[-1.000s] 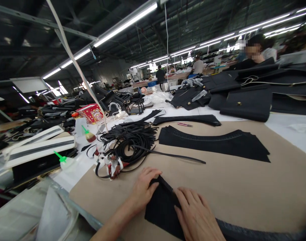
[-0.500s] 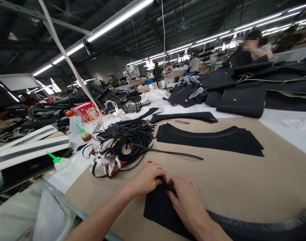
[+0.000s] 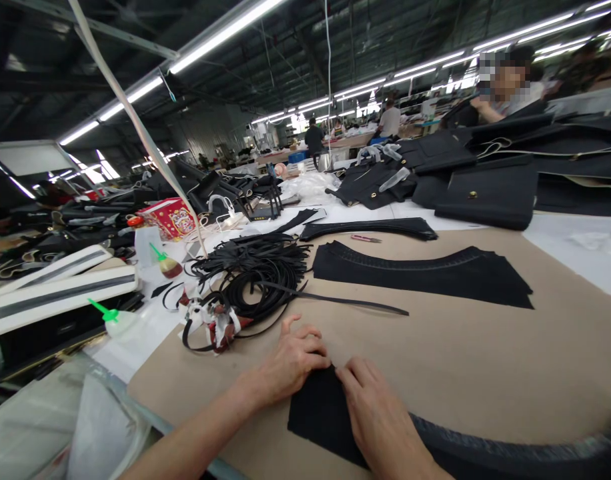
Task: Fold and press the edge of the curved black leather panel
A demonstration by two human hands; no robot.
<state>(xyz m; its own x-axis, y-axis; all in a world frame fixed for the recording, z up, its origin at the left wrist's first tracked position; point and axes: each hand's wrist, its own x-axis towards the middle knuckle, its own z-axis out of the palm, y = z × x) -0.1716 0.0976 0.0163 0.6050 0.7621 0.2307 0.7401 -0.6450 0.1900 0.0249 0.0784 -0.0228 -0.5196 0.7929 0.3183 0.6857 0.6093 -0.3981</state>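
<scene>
Both hands, the left hand and right hand, lay fingers-down, pressing the near black panel's far edge; its long axis trailed rightward beneath the right wrist.

free: brown board right | blocked: strap pile ahead-left

A tangle of black straps is heaped on the brown board, with one long strip trailing out. Curved black panels are laid beyond. Green-capped glue bottles and a red printed box are seen at the left.
</scene>
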